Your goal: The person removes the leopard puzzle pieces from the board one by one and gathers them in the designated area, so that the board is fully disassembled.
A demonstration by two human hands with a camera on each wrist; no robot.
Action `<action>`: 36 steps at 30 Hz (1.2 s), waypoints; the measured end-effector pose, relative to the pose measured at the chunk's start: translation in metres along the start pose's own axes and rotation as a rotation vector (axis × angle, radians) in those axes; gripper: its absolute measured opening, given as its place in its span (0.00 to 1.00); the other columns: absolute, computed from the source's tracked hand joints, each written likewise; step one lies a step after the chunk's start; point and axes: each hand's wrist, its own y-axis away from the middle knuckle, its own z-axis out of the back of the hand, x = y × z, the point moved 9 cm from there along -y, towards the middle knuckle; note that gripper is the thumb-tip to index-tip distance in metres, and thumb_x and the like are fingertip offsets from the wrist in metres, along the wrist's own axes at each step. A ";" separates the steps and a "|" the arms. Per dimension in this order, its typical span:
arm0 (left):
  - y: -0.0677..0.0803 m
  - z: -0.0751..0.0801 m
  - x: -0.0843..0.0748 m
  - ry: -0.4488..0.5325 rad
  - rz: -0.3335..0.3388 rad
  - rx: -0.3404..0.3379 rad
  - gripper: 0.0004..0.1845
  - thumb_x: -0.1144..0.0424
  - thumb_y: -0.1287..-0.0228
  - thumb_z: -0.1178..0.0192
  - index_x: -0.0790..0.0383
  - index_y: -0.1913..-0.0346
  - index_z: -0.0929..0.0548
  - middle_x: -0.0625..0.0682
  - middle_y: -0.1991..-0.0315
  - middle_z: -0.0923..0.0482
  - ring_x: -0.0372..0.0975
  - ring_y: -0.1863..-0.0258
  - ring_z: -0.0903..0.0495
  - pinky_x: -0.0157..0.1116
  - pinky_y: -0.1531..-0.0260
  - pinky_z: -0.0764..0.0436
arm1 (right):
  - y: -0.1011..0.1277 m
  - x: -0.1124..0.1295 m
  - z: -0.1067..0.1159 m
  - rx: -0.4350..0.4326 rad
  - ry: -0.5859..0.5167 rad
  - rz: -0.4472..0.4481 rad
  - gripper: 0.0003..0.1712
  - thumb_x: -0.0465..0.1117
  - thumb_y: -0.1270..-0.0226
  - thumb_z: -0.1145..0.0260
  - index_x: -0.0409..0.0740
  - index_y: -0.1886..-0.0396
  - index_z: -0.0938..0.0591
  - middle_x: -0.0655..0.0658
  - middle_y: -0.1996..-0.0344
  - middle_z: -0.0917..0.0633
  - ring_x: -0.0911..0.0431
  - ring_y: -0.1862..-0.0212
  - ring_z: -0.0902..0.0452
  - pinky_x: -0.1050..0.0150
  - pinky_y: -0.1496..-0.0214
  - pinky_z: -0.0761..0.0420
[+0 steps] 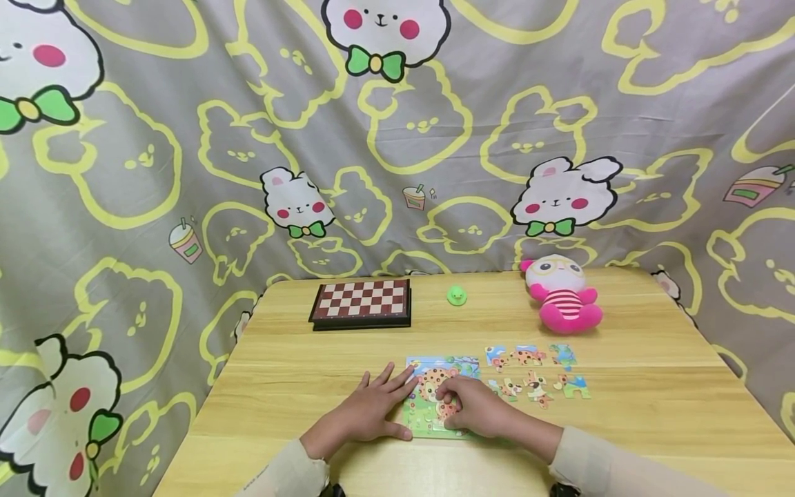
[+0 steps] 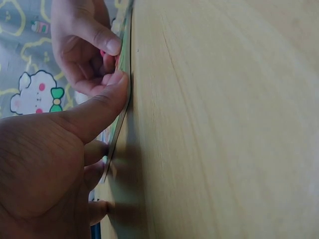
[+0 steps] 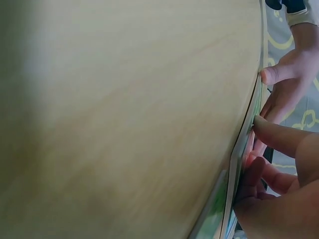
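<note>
In the head view, a leopard jigsaw puzzle [image 1: 428, 362] lies on the table in front of me. My left hand [image 1: 375, 407] rests spread at its left side, fingertips on the picture and thumb at the lower left edge. The left wrist view shows that thumb [image 2: 102, 107] pressing on the puzzle's rim. My right hand [image 1: 481, 407] bends over the lower right of the puzzle, curled fingers and thumb pinching a puzzle piece that they mostly hide. In the right wrist view the right thumb [image 3: 279, 137] touches the puzzle surface.
Loose puzzle pieces [image 1: 537, 388] lie in two rows right of the puzzle. Behind stand a checkered game board [image 1: 363, 300], a small green duck toy [image 1: 456, 295] and a pink plush toy [image 1: 565, 297]. A patterned curtain [image 1: 435, 235] hangs along the wooden table's [image 1: 279, 373] back edge.
</note>
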 end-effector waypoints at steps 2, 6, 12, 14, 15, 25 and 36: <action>0.000 0.001 0.000 -0.003 0.001 0.001 0.50 0.29 0.43 0.45 0.43 0.22 0.52 0.42 0.21 0.62 0.53 0.23 0.61 0.68 0.35 0.50 | -0.001 0.002 -0.001 0.007 -0.016 0.003 0.19 0.33 0.49 0.24 0.42 0.56 0.20 0.49 0.66 0.23 0.62 0.73 0.30 0.68 0.69 0.23; 0.000 0.002 0.000 -0.014 0.000 -0.003 0.50 0.29 0.43 0.45 0.43 0.22 0.51 0.43 0.21 0.61 0.53 0.23 0.61 0.68 0.35 0.49 | -0.002 0.005 -0.002 0.018 -0.037 0.006 0.17 0.30 0.49 0.24 0.42 0.61 0.20 0.48 0.67 0.23 0.62 0.74 0.30 0.68 0.72 0.23; 0.001 0.002 -0.002 -0.016 -0.007 -0.005 0.50 0.30 0.43 0.45 0.44 0.22 0.51 0.43 0.21 0.61 0.54 0.23 0.60 0.69 0.36 0.48 | -0.002 0.006 -0.003 0.024 -0.053 0.000 0.16 0.29 0.49 0.25 0.42 0.62 0.20 0.47 0.68 0.23 0.62 0.75 0.29 0.67 0.72 0.22; 0.001 0.003 -0.002 -0.013 -0.009 -0.008 0.51 0.30 0.43 0.44 0.44 0.22 0.50 0.44 0.21 0.60 0.54 0.23 0.59 0.69 0.36 0.48 | -0.002 0.006 -0.003 0.022 -0.044 -0.001 0.16 0.29 0.49 0.26 0.42 0.61 0.19 0.49 0.68 0.23 0.62 0.75 0.30 0.67 0.71 0.23; 0.001 0.003 -0.002 -0.010 -0.009 -0.008 0.51 0.30 0.43 0.44 0.45 0.22 0.50 0.44 0.21 0.60 0.54 0.23 0.60 0.69 0.36 0.48 | -0.002 0.005 -0.003 0.020 -0.038 -0.001 0.16 0.29 0.50 0.26 0.43 0.61 0.19 0.49 0.68 0.23 0.62 0.74 0.30 0.67 0.71 0.23; 0.001 0.001 -0.001 -0.007 -0.003 -0.004 0.51 0.29 0.44 0.45 0.44 0.22 0.51 0.43 0.21 0.61 0.54 0.23 0.60 0.69 0.36 0.48 | -0.002 0.006 -0.001 0.020 -0.013 0.012 0.16 0.32 0.49 0.25 0.46 0.60 0.18 0.51 0.67 0.22 0.62 0.69 0.31 0.68 0.67 0.27; 0.001 0.002 -0.002 0.006 -0.005 -0.001 0.51 0.30 0.43 0.44 0.43 0.22 0.52 0.43 0.21 0.61 0.54 0.23 0.60 0.69 0.35 0.50 | -0.002 0.005 0.000 0.029 -0.115 -0.011 0.09 0.36 0.40 0.28 0.47 0.61 0.18 0.50 0.71 0.20 0.59 0.73 0.26 0.66 0.71 0.25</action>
